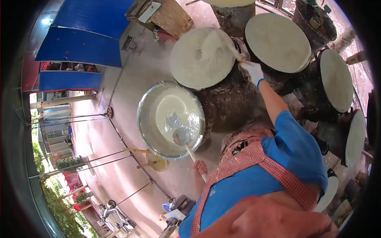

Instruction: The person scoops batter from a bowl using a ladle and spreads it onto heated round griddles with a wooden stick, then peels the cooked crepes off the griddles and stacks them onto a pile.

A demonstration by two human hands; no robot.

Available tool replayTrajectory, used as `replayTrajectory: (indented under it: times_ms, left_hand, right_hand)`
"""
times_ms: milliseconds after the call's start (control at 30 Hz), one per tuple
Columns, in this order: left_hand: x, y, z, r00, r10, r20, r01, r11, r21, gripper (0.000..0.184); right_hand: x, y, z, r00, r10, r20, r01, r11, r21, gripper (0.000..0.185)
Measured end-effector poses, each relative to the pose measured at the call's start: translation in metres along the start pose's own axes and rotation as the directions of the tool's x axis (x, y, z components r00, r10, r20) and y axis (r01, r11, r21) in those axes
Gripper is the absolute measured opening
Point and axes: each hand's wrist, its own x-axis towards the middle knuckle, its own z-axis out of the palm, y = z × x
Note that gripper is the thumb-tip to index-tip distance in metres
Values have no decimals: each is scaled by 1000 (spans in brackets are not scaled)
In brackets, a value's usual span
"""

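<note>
My bare left hand [200, 167] is wrapped round the pale handle of a ladle [181, 136]. The ladle's round bowl is over the milky white batter [168, 109] in a large metal basin [140, 119]; whether it touches the liquid I cannot tell. On my right hand [253, 72] is a white glove with a blue cuff. Its fingers close on the wooden handle of a spreader [235, 51], whose pale far end is blurred over a round griddle [188, 65]. A thin whitish layer covers that griddle, with a darker patch near its middle.
Several more round griddles, among them one with a whitish coating [278, 43], stand on dark drums in an arc to the right. A wooden box [170, 20] is beyond. A yellow bucket [158, 162] stands beside the basin, and cables [119, 137] cross the floor.
</note>
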Motion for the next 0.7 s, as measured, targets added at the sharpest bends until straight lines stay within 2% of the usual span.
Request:
replayTrajectory:
  times_ms: [33, 100, 133, 167, 200, 233, 267, 300, 367, 400, 433, 467, 500, 533, 567, 600, 633, 667, 700]
  left_hand:
    - [-1, 3, 5, 1000, -7, -4, 7, 1000, 1, 22]
    - [3, 5, 13, 996, -28, -90, 10, 982, -189, 25]
    - [6, 2, 20, 996, -28, -89, 10, 980, -198, 25]
    - [8, 0, 28, 999, -27, -23, 21, 973, -229, 25]
    - [7, 0, 33, 999, -19, 46, 30, 966, -255, 25]
    - [8, 3, 30, 998, -9, 55, 23, 967, -253, 25]
    - [8, 8, 22, 990, -40, 132, 73, 965, -254, 26]
    - [11, 13, 12, 974, -74, 213, 127, 961, -246, 28]
    - [21, 20, -6, 920, -148, 363, 238, 947, -217, 31]
    - [28, 20, -4, 883, -185, 432, 293, 935, -199, 32]
    - [35, 21, -2, 881, -179, 437, 287, 938, -194, 32]
    - [35, 20, 8, 919, -144, 367, 231, 952, -203, 30]
    - [35, 20, 19, 950, -106, 292, 172, 963, -209, 28]
    - [37, 19, 28, 954, -94, 285, 159, 963, -217, 28]
    - [41, 11, 56, 984, 155, -89, -161, 985, -63, 28]
    - [52, 7, 77, 814, 429, -392, -387, 903, 187, 27]
    - [61, 13, 84, 906, 356, -229, -327, 932, 154, 27]
    - [69, 23, 92, 961, 274, -49, -265, 955, 136, 26]
    - [81, 29, 108, 963, 264, -48, -251, 950, 185, 25]
  right_hand:
    - [-20, 12, 15, 999, 51, -3, -51, 999, 9, 29]
    - [-41, 43, 30, 988, 62, 144, -57, 998, -37, 32]
    - [-43, 46, 26, 987, 64, 147, -58, 997, -46, 32]
    - [-45, 50, 21, 978, -140, 156, 173, 958, -230, 31]
    - [-44, 52, 16, 920, -335, 204, 390, 833, -391, 31]
    - [-46, 29, 5, 964, -199, 176, 262, 820, -508, 30]
    - [-35, 18, -6, 895, -391, 212, 438, 688, -578, 36]
    - [3, 29, -18, 842, -502, 195, 526, 686, -503, 35]
    - [39, 2, -17, 810, -587, 2, 388, 532, -752, 30]
    - [43, -11, -9, 803, -597, 5, 400, 531, -747, 30]
    - [44, -21, 3, 801, -581, 144, 388, 322, -864, 27]
    - [42, -23, 12, 805, -526, 273, 374, 94, -923, 25]
    - [37, -18, 15, 710, -573, 409, 473, -41, -880, 22]
    - [32, -16, 13, 704, -525, 478, 498, -114, -859, 22]
    - [24, -16, 7, 696, -463, 549, 527, -190, -828, 21]
    - [18, -23, -3, 671, -470, 574, 535, -230, -813, 21]
    - [15, -27, -13, 643, -478, 599, 541, -270, -796, 20]
    - [21, -26, -25, 631, -519, 577, 536, -247, -808, 20]
    - [32, -17, -32, 706, -540, 458, 448, -160, -880, 22]
